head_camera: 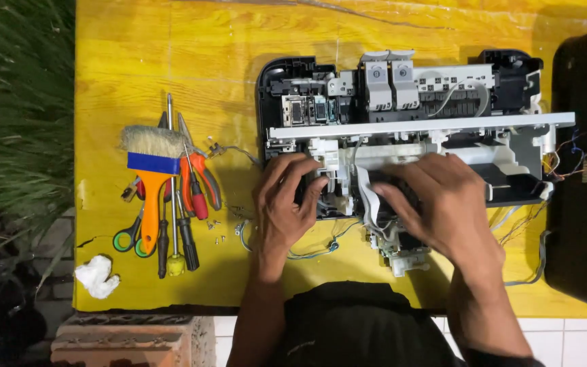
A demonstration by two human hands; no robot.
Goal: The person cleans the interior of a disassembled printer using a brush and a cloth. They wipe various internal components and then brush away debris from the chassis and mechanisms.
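Two hands work inside one opened printer on a yellow table.

One left hand curls its fingers around white and black parts at the printer's near edge; one right hand lies half-closed over a dark part with a grey ribbon cable beside it, though whether it truly grips is not clear. The printer sits just beyond both hands, its long axis running left to right, with one white rail along it. Well left of the left hand lie one brush with a blue band and orange handle, one pair of orange pliers, one pair of green scissors and several screwdrivers, all pointing away from the person. Nearer lies one white crumpled tissue. Beyond the table's left edge grows green grass; white tiles run below.
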